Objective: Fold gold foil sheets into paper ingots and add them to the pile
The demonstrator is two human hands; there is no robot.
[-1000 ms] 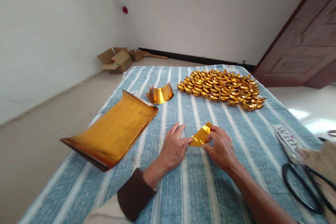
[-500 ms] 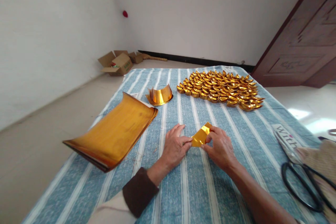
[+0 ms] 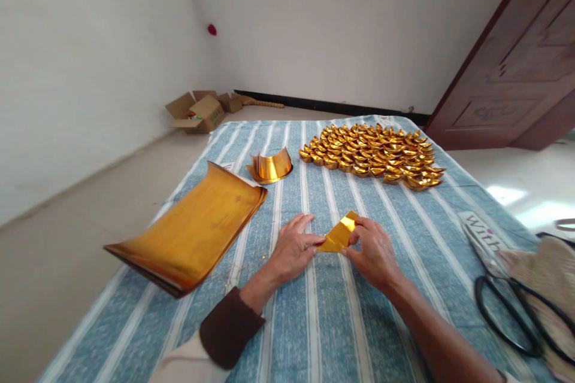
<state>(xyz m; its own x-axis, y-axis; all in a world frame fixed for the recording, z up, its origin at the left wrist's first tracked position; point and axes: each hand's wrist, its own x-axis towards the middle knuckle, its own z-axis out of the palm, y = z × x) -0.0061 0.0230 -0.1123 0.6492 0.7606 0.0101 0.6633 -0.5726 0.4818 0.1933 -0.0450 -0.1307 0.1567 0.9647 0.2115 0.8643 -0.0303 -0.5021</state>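
A small, slanted piece of shiny gold foil (image 3: 338, 238) lies on the blue-and-white striped cloth (image 3: 278, 335), straight between my two hands. Its long axis runs slantwise, from a near corner on my left to a far end on my right, and a bright glare sits near that far end. Neither hand is nearer; both touch it.

My left hand (image 3: 291, 248) meets the near left corner with the tips closest to it, while other fingers stretch away over the cloth; I cannot tell whether that corner is gripped or only pressed down. From those tips, the foil extends rightward and away from me. My right hand (image 3: 375, 254) pinches the right side, thumb at the near edge and bent fingers higher up, so the foil lies to the left of them.

Farther out, beyond the foil, stands a small curved stack of gold foil strips (image 3: 274, 166), and to its right a dense cluster of folded gold boat-shaped pieces (image 3: 368, 155). A broad stack of large gold sheets (image 3: 193, 227) lies to my left; black-handled metal scissors (image 3: 507, 311) lie well off to my right.
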